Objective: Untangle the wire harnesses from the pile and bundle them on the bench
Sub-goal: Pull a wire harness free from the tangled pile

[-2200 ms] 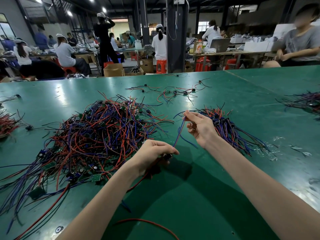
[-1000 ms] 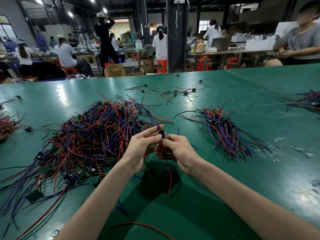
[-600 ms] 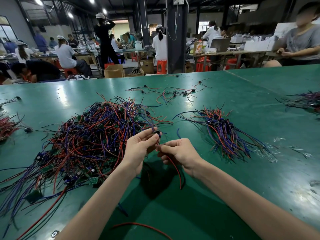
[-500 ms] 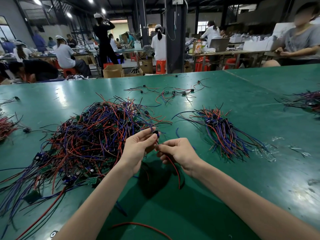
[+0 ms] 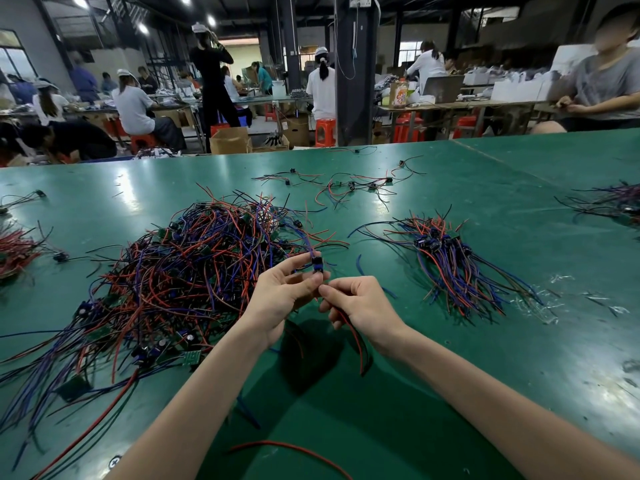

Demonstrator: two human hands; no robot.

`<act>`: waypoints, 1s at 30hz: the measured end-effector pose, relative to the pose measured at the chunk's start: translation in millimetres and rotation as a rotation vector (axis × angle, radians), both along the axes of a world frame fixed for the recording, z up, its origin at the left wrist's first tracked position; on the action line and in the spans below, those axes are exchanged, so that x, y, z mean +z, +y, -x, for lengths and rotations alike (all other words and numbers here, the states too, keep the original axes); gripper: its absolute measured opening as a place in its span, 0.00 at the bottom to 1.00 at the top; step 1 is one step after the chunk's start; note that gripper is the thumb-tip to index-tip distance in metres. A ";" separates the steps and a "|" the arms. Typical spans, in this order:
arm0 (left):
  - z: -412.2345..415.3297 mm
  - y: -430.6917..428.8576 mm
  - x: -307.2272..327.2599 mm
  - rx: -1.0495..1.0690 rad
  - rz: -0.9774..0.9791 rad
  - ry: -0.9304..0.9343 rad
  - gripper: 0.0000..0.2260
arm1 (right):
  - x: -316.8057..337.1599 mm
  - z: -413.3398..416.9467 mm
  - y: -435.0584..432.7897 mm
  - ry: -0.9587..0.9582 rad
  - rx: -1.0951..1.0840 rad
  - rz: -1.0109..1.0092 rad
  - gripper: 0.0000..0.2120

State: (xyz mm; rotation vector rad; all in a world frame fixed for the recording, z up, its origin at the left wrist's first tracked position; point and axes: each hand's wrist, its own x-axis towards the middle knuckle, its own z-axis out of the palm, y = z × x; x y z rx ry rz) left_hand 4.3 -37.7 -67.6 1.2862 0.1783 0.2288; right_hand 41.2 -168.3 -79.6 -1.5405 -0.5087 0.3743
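A big tangled pile of red, blue and black wire harnesses lies on the green bench, left of centre. My left hand pinches the small black connector of one harness just right of the pile, above the bench. My right hand sits close beside it and grips that harness's red and black wires, which hang down below the palm. A sorted bundle of harnesses lies to the right, its wires fanned toward me.
Several loose harnesses lie farther back at centre. More wire heaps sit at the left edge and the right edge. A stray red wire curves near the front. Clear plastic scraps lie right of the bundle. Other workers sit beyond the bench.
My right hand came back from the bundle on the right to meet the left hand. Both now hold one harness a little higher and nearer the pile, its wires hanging below.
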 end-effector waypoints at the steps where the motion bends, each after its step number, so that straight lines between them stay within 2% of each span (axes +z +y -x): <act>1: -0.1 0.1 -0.2 0.006 -0.002 0.005 0.13 | -0.6 -0.3 -0.2 -0.025 0.003 0.011 0.13; 8: -0.7 -0.2 -0.8 0.023 -0.058 0.005 0.13 | -1.7 -1.3 -2.7 -0.128 0.024 0.094 0.14; 13: -0.9 -2.0 -0.6 0.082 -0.071 -0.046 0.13 | 1.5 -3.5 -4.5 0.007 0.086 0.081 0.09; 18: -2.5 8.5 4.3 0.228 0.039 -0.113 0.12 | 0.6 -0.3 -8.6 0.140 0.186 0.122 0.04; 24: -3.6 17.8 6.0 0.266 0.052 -0.179 0.12 | 4.2 -0.3 -8.7 0.163 0.223 0.104 0.11; 28: -6.1 20.5 5.7 0.291 0.059 -0.186 0.13 | 6.2 -0.6 -13.9 0.139 0.256 0.129 0.05; 30: -6.6 24.0 5.4 0.306 0.070 -0.190 0.12 | 6.0 0.1 -15.6 0.090 0.264 0.177 0.05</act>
